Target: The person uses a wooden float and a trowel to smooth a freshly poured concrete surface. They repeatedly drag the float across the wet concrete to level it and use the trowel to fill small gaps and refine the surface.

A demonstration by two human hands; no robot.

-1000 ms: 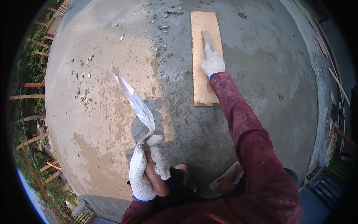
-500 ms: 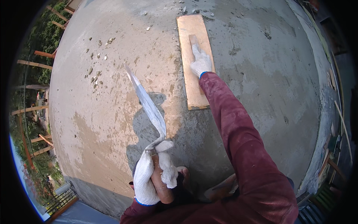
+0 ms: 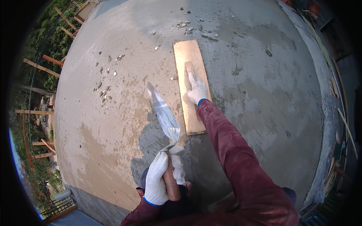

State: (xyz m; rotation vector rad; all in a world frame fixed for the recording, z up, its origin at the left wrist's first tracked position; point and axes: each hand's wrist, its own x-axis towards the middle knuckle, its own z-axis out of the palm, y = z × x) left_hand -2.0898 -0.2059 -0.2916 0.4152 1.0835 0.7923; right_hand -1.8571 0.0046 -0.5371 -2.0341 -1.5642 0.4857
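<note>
My left hand (image 3: 158, 177), in a white knit glove, is closed round the wooden handle of a pointed trowel (image 3: 165, 116). Its metal blade angles up and away, held above the floor. My right hand (image 3: 197, 89), gloved the same way, grips the handle of a long wooden float (image 3: 191, 120). The float lies flat on the grey concrete surface (image 3: 260, 124), its long side running away from me. Patches of the concrete look wet and dark, others paler and rough.
Small stones (image 3: 102, 90) are scattered at the left, with more pebbles (image 3: 184, 25) beyond the float. A raised edge (image 3: 320, 94) bounds the concrete at the right, with planks past it. Wooden beams (image 3: 41, 67) and greenery stand off the left side. My foot (image 3: 188, 186) is close below.
My right hand has drawn the float nearer to me. The trowel in my left hand has shifted right, its blade turned to show more of its face.
</note>
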